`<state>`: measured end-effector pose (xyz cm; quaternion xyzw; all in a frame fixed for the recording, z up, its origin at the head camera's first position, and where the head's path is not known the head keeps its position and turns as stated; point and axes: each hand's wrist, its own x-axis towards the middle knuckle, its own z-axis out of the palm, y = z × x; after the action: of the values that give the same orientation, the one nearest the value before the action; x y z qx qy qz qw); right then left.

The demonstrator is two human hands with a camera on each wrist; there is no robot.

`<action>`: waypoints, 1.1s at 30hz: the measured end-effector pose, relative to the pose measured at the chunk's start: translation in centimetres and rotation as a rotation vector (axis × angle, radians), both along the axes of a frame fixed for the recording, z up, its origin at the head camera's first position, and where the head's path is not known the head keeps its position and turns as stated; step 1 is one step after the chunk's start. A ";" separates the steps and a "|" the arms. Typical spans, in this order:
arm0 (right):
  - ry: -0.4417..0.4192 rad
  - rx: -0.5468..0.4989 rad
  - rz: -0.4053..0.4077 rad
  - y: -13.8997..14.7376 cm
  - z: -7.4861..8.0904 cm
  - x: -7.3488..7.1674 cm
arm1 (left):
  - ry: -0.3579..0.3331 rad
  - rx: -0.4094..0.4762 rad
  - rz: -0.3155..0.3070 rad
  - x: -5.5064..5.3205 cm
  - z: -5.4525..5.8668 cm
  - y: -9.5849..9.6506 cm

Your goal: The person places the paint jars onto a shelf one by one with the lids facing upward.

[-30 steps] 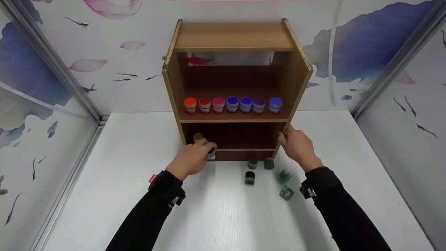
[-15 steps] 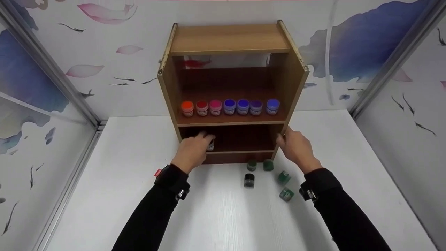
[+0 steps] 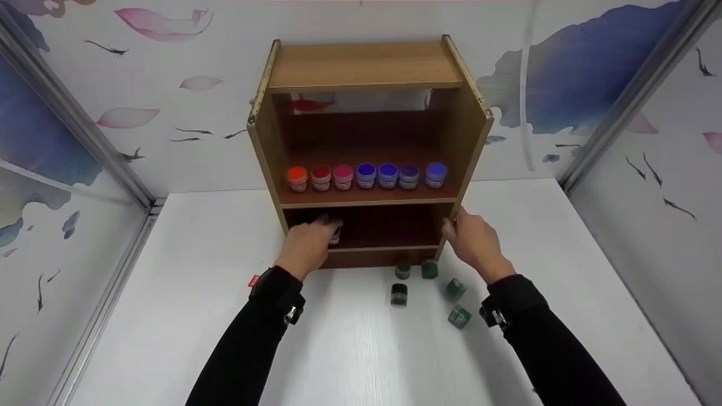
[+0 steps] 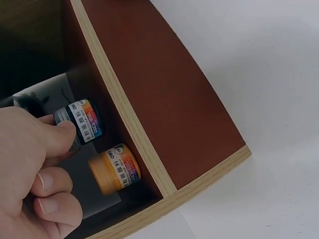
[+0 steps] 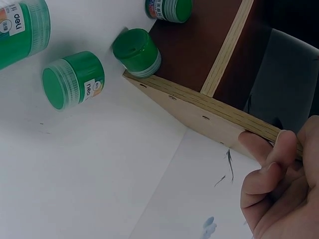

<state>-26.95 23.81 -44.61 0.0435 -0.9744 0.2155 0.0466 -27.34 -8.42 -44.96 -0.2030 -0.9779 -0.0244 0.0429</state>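
In the head view my left hand (image 3: 304,245) reaches into the lower left compartment of a small wooden shelf (image 3: 366,65). Its thumb and fingers pinch a dark-coloured paint jar (image 4: 84,122), whose printed label faces the left wrist camera. Right beside that jar stands a yellow paint jar (image 4: 114,169), hidden behind the hand in the head view. My right hand (image 3: 476,242) grips the front edge of the shelf's right side panel (image 5: 199,109), thumb and fingers bent around the board.
A row of several paint jars, among them an orange jar (image 3: 297,178) and a pink jar (image 3: 343,176), stands on the upper level. Before the shelf's right front are several green jars, one a tilted green jar (image 3: 455,288), and a black-lidded jar (image 3: 399,294). Patterned walls enclose the table (image 3: 225,327).
My left hand has carried the dark jar from the shelf's front edge into the lower compartment, now covering the yellow jar in the head view. My right hand keeps its hold on the side panel.
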 end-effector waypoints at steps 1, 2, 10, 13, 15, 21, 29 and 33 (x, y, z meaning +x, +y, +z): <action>-0.004 -0.003 -0.002 0.0 0.0 0.0 | 0.005 0.000 -0.001 0.0 -0.1 0.0; -0.008 -0.005 -0.004 -0.1 0.0 0.0 | 0.007 -0.001 -0.001 0.0 -0.1 0.0; -0.014 -0.006 -0.007 -0.3 0.2 0.0 | 0.025 -0.001 0.010 -0.2 -0.7 -0.1; -0.020 -0.013 -0.007 -0.4 0.3 -0.1 | 0.043 -0.008 0.015 -0.3 -0.9 -0.2; -0.026 -0.016 -0.006 -0.5 0.4 -0.1 | 0.058 -0.008 0.015 -0.3 -0.9 -0.3; -0.019 -0.020 -0.003 -0.4 0.4 -0.1 | 0.078 0.001 0.019 -0.4 -1.2 -0.4; 0.047 0.007 0.014 -0.2 0.1 -0.1 | 0.039 -0.020 0.016 -0.3 -0.3 -0.2; 0.022 -0.002 -0.007 0.1 -0.1 -0.1 | 0.092 0.023 -0.020 0.3 0.2 -0.3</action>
<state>-27.02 23.88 -44.66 0.0425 -0.9737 0.2161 0.0579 -27.01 -8.70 -44.80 -0.2133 -0.9725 -0.0267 0.0898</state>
